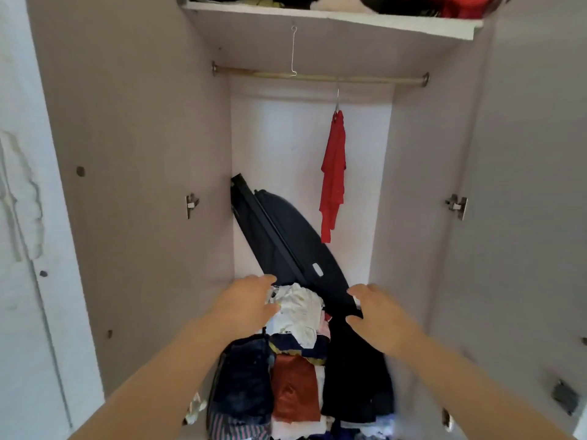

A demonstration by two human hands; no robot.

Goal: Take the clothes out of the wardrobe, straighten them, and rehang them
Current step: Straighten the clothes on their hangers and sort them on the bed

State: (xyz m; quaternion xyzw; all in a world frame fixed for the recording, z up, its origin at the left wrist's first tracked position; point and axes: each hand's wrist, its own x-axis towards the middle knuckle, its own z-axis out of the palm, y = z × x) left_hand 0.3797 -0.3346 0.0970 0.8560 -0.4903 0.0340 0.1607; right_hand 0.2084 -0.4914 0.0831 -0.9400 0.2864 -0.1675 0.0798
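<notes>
Head view: left hand (251, 300) and right hand (382, 315) flank clothes pile (295, 385)

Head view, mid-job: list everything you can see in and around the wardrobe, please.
wardrobe: one, pale grey, doors open
shelf: one, white, top
clothes on shelf: several, black and red, top edge of view
rail: one, brass, under the shelf
wire hook: one, silver, between shelf and rail
garment: one, red, on a hanger, rail right of middle
long panel: one, black, leaning across the back
clothes pile: one, mixed colours, wardrobe floor
hinges: two, metal, one each side
left hand: one, open, at the pile's white top cloth
right hand: one, open, by the panel's lower end
</notes>
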